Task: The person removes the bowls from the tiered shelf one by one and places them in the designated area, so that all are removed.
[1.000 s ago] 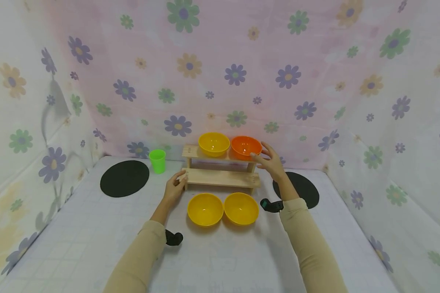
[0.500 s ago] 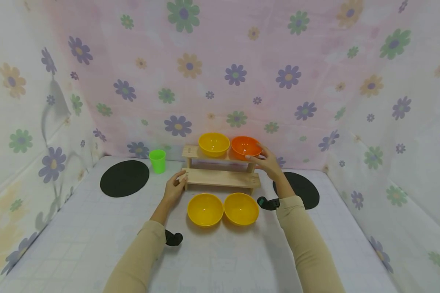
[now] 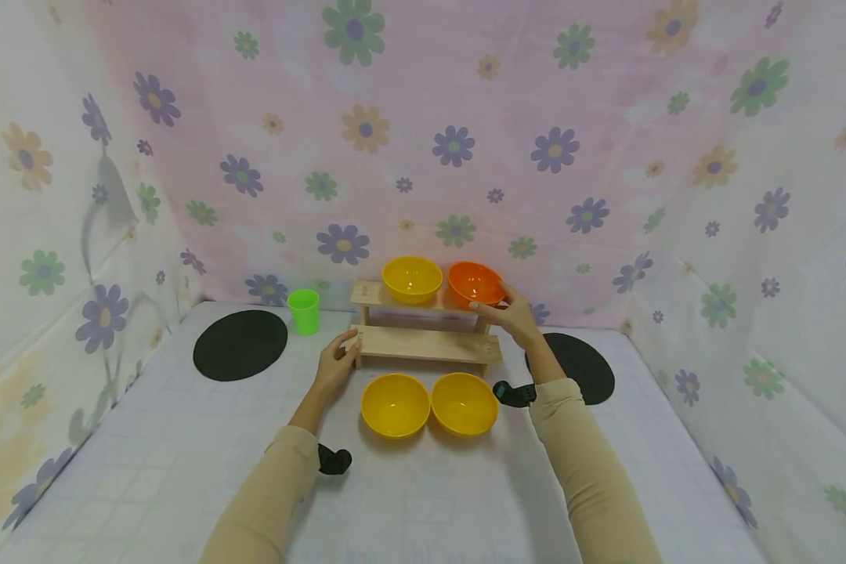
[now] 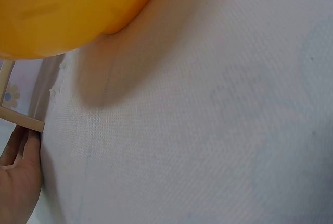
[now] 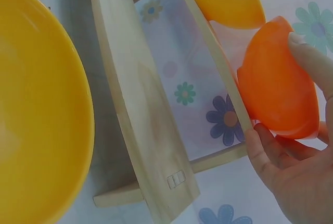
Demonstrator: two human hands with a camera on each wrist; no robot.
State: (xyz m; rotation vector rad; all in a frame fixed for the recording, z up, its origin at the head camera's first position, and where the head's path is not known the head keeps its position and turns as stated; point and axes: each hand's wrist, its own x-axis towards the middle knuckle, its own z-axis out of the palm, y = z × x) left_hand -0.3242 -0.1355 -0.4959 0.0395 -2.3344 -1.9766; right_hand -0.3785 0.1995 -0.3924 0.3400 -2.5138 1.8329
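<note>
In the head view, my right hand (image 3: 511, 315) holds an orange bowl (image 3: 474, 283) at the right end of the upper shelf of a two-tier wooden stand (image 3: 423, 343). The right wrist view shows the thumb on the orange bowl's (image 5: 281, 78) side and the fingers curled at its underside, by the shelf edge. My left hand (image 3: 334, 364) grips the left end of the lower shelf; in the left wrist view its fingers (image 4: 31, 148) meet the stand's end, partly cut off. A yellow bowl (image 3: 412, 280) sits left of the orange one on the upper shelf.
Two yellow bowls, a left one (image 3: 395, 406) and a right one (image 3: 464, 403), stand side by side before the stand. A green cup (image 3: 303, 312) stands left of it. Black round mats lie at left (image 3: 240, 345) and right (image 3: 581, 368). Flowered cloth (image 3: 423, 117) encloses the table.
My right hand has moved left and closed on the orange bowl's right side. The orange bowl has shifted slightly right, widening the gap to its yellow neighbour. The left hand stays put.
</note>
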